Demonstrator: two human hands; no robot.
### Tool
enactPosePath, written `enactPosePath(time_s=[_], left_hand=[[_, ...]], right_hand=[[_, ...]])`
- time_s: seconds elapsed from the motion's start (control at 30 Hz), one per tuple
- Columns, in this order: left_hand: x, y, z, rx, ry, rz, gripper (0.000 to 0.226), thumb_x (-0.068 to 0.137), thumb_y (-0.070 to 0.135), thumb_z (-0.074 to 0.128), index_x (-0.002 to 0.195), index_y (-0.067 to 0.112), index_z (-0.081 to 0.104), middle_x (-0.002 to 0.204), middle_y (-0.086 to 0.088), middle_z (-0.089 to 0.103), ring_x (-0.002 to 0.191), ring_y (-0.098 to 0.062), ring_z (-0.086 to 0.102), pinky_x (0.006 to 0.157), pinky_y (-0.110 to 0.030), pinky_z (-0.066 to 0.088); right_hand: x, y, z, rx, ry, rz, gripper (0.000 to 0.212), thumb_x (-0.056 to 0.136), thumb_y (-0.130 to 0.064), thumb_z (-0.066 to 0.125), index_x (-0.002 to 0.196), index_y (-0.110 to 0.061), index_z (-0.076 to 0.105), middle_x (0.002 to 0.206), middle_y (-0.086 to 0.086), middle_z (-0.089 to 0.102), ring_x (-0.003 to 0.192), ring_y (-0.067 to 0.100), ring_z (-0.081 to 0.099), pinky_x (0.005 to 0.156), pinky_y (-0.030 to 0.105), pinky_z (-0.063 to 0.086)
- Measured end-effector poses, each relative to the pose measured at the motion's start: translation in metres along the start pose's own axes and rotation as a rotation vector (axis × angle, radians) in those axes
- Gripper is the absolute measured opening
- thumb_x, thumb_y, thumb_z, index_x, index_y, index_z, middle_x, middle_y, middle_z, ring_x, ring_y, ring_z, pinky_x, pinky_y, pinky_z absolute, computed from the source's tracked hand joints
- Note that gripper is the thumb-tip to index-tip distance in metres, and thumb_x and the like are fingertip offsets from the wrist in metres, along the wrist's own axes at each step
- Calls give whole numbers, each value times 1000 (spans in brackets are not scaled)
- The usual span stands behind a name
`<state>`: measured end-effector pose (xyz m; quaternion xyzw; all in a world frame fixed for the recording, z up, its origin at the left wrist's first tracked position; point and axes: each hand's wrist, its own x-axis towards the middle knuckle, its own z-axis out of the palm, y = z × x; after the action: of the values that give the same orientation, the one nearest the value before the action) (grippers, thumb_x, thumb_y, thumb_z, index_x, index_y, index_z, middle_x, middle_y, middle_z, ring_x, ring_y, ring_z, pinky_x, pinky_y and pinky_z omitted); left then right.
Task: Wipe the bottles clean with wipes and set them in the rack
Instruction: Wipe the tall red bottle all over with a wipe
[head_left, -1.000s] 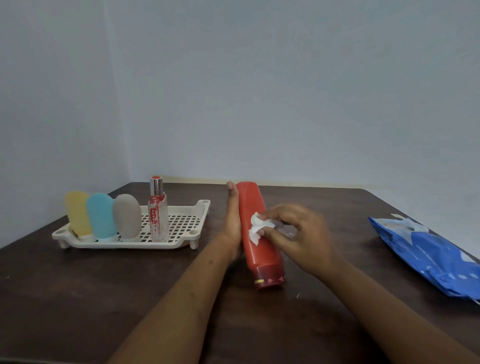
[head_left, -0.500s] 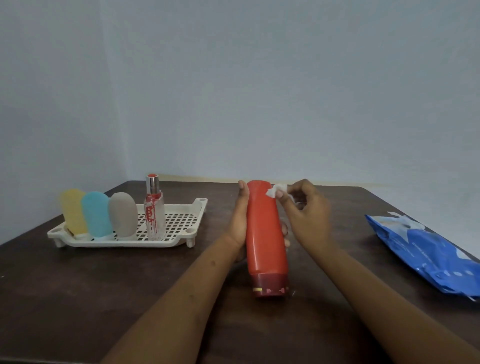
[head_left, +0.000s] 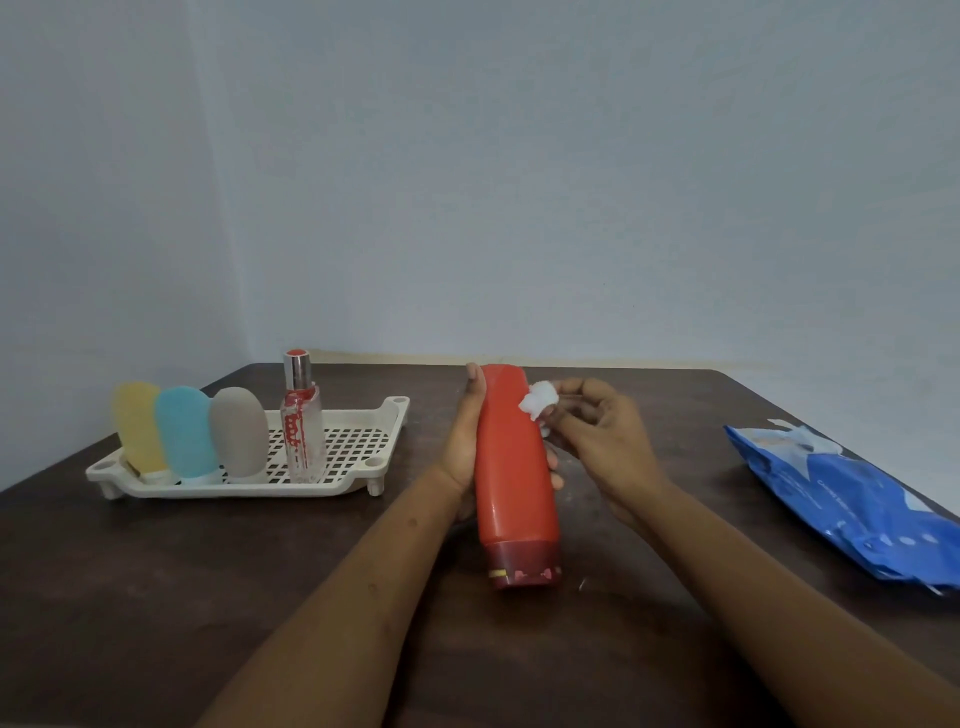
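The red bottle (head_left: 511, 467) is in the middle, above the brown table (head_left: 156, 597), leaning with its dark cap (head_left: 522, 564) low and near the person. The left hand (head_left: 462, 447) wraps around it from behind. The right hand (head_left: 597, 441) pinches a small scrunched white wipe (head_left: 540, 402) against the top end.

The bottle looks smooth, and a wet wipe may make it slippery. If the left hand holds too loosely, it could slide out and bang on the table. The wipe is tiny, so it could miss spots.

The white rack (head_left: 249, 490) on the left already holds a yellow bottle (head_left: 137, 428), a blue bottle (head_left: 184, 431), a grey bottle (head_left: 239, 431) and a tall glass spray bottle (head_left: 300, 415). The big red one could bump the glass one over. The blue wipes pack (head_left: 852, 499) lies far right.
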<state>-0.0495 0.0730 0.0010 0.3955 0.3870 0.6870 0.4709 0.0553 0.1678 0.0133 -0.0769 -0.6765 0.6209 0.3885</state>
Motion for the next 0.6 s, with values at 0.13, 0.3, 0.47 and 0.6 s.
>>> enactPosePath(time_s=[0.13, 0.3, 0.47, 0.6], left_hand=[[-6, 5, -5, 19, 70, -20, 95, 65, 87, 21, 81, 11, 76, 71, -18, 65, 58, -28, 66, 58, -32, 56], [-6, 4, -11, 24, 104, -56, 100, 73, 85, 8, 87, 4, 64, 71, -19, 65, 56, -28, 66, 56, -31, 56], [-8, 7, -12, 26, 154, -97, 98, 55, 90, 24, 88, 5, 60, 70, -17, 65, 55, -30, 65, 53, -33, 55], [-8, 7, -5, 59, 114, -130, 100, 55, 91, 22, 88, 5, 60, 70, -20, 63, 55, -30, 65, 53, -31, 56]], right_hand=[[-8, -4, -4, -96, -160, -22, 12, 85, 2, 64, 95, 5, 59, 62, 19, 58, 51, 25, 53, 60, 33, 53], [-11, -9, -12, -290, -194, -50, 7, 82, -6, 69, 88, -9, 66, 80, 18, 70, 74, 19, 66, 76, 20, 50], [-10, -16, -19, -286, -310, -39, 13, 83, -4, 68, 86, -16, 69, 85, 2, 73, 84, 14, 68, 75, 19, 51], [-3, -20, -11, -137, -23, -156, 21, 84, 0, 65, 89, -20, 67, 79, -2, 71, 77, 7, 65, 72, 19, 50]])
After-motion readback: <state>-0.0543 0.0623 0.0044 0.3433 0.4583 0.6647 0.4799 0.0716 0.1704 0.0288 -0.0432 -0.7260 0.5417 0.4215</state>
